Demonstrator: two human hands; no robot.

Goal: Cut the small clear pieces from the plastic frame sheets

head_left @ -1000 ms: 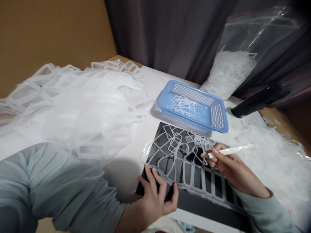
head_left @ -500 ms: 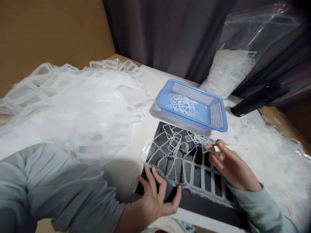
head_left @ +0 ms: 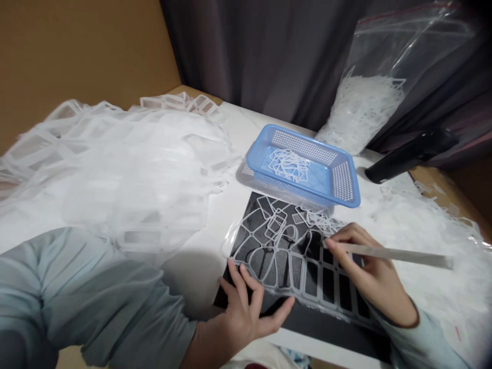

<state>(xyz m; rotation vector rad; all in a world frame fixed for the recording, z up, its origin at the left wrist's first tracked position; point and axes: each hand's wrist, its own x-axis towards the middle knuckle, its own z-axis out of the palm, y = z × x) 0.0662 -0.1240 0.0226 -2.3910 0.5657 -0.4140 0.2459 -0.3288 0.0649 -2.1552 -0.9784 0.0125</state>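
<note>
A translucent white plastic sheet [head_left: 295,271] with rows of cut-out openings lies on a black mat [head_left: 307,320]. At its near left edge my left hand [head_left: 246,305] rests with fingers spread, fingertips touching the sheet and mat. Over the sheet's right part, my right hand [head_left: 369,266] pinches a slim, flat, pale grey tool [head_left: 400,253] like a stick, its long end pointing right. The tool's working tip is hidden by the fingers. Small white plastic frames [head_left: 277,223] lie loose on the sheet's far side, with a little heap of them [head_left: 321,220] near the right fingers.
Behind the mat stands a blue basket [head_left: 351,189] with white frames inside. A large pile of white sheets [head_left: 134,169] covers the left side. White scrap pieces [head_left: 434,220] are heaped at right. A clear bag [head_left: 365,107] of pieces and a black cylinder [head_left: 407,156] stand behind.
My right hand has moved from the loose heap nearer to me and turned, so the tool now shows lengthwise. My left thumb has stretched slightly right.
</note>
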